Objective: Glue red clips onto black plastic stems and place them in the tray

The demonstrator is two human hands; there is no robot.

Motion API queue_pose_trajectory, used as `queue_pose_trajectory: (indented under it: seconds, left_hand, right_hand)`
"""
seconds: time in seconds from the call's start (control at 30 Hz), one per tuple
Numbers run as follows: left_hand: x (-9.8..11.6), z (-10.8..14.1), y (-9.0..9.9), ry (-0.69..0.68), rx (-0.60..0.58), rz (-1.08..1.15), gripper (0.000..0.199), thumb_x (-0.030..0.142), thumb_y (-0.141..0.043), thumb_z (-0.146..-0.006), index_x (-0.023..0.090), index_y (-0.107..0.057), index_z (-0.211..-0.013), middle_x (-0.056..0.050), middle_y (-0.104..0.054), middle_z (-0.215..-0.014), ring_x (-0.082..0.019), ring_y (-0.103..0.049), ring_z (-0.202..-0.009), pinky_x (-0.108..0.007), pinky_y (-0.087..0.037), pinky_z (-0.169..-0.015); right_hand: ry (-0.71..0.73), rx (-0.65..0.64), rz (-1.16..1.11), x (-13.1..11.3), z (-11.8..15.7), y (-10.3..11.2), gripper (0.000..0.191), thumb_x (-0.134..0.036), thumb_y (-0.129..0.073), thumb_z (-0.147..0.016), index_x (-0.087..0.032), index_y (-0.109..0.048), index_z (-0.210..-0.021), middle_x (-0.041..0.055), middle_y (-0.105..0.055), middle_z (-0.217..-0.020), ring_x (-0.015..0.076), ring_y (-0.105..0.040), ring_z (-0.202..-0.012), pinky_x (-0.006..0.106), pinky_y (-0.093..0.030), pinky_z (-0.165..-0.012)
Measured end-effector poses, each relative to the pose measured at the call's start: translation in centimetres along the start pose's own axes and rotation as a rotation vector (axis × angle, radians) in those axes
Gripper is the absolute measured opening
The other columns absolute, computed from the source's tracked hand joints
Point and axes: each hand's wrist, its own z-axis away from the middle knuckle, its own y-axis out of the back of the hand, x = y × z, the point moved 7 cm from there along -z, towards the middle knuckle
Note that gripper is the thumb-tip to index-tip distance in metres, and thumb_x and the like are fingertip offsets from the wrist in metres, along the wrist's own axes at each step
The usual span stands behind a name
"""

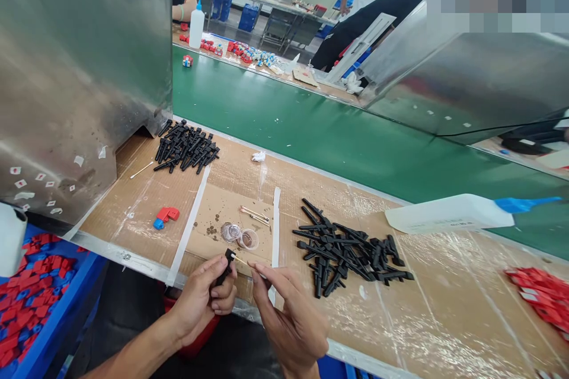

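Note:
My left hand [204,293] is closed around a black plastic part [228,260] above the bench's near edge. Pinched in my right hand [287,308] is a cotton swab [240,260], its tip at the top of the black part. Just beyond the hands, two small clear cups [248,239] stand on a stained cardboard sheet [207,201]. Several used swabs [255,213] lie behind the cups. One pile of black parts [189,147] lies at the back left, another pile [344,249] to the right. A red and blue piece [166,217] rests left of the sheet.
A green belt [284,124] runs behind the bench. A white bottle [448,214] lies on its side at right, near red parts [540,296]. Metal panels [84,71] rise at left and back right. A blue bin [44,355] of red and blue parts sits lower left. People are across the belt.

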Motion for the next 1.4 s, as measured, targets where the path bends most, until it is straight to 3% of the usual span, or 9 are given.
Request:
queue_pose_trajectory:
  seconds: [0.27,1.0,1.1,1.23,1.3,1.4]
  left_hand:
    - [-0.2,0.2,0.2,0.004,0.008,-0.001,0.025,0.034,-0.044,-0.098,0.015,-0.054,-0.086,0.01,-0.022,-0.052,-0.005,-0.017,-0.043,-0.023,-0.013,-0.047]
    - [-0.1,0.2,0.4,0.002,0.013,0.004,0.025,0.037,-0.045,-0.097,0.015,-0.054,-0.087,0.01,-0.022,-0.051,-0.005,-0.016,-0.042,-0.022,-0.013,-0.046]
    - [-0.1,0.1,0.3,-0.003,0.01,0.012,0.027,0.041,-0.049,-0.094,0.015,-0.054,-0.086,0.01,-0.022,-0.051,-0.005,-0.016,-0.042,-0.022,-0.013,-0.046]
    - [0.0,0.1,0.2,-0.004,0.017,0.03,0.026,0.041,-0.056,-0.09,0.015,-0.054,-0.086,0.01,-0.024,-0.051,-0.005,-0.017,-0.042,-0.021,-0.013,-0.046]
    - [0.0,0.2,0.2,0.002,0.012,0.045,0.025,0.039,-0.057,-0.089,0.015,-0.055,-0.086,0.01,-0.024,-0.051,-0.005,-0.017,-0.043,-0.021,-0.014,-0.046]
    - [0.0,0.5,0.0,0.016,-0.017,0.092,0.024,0.037,-0.056,-0.091,0.013,-0.056,-0.087,0.01,-0.024,-0.052,-0.005,-0.018,-0.043,-0.021,-0.015,-0.046]
  right_hand:
    - [0.02,-0.073,0.025,-0.2,-0.3,-0.1,0.041,0.007,-0.063,-0.081,-0.016,-0.063,-0.114,0.0065,-0.073,-0.088,0.0138,-0.067,-0.075,0.025,-0.055,-0.067]
    - [-0.094,-0.006,0.017,1.1,1.3,0.0,0.039,0.001,-0.065,-0.082,-0.022,-0.064,-0.114,0.0036,-0.074,-0.087,0.0143,-0.067,-0.073,0.026,-0.055,-0.067]
    - [-0.242,0.06,-0.039,2.7,2.2,0.5,0.031,-0.005,-0.066,-0.083,-0.023,-0.068,-0.109,0.0043,-0.074,-0.09,0.0162,-0.069,-0.078,0.028,-0.056,-0.072]
    - [-0.582,0.213,-0.13,6.5,3.6,1.1,0.017,-0.023,-0.068,-0.085,-0.017,-0.072,-0.101,0.0089,-0.076,-0.096,0.0205,-0.072,-0.084,0.032,-0.058,-0.078]
    - [-0.67,0.198,-0.162,7.9,3.5,0.7,0.021,-0.03,-0.068,-0.085,-0.016,-0.072,-0.101,0.0104,-0.075,-0.099,0.0217,-0.071,-0.087,0.033,-0.057,-0.08]
    - [-0.682,0.094,-0.144,8.8,2.3,-0.2,0.026,-0.035,-0.065,-0.087,-0.016,-0.073,-0.102,0.0097,-0.075,-0.098,0.0199,-0.069,-0.083,0.033,-0.055,-0.079]
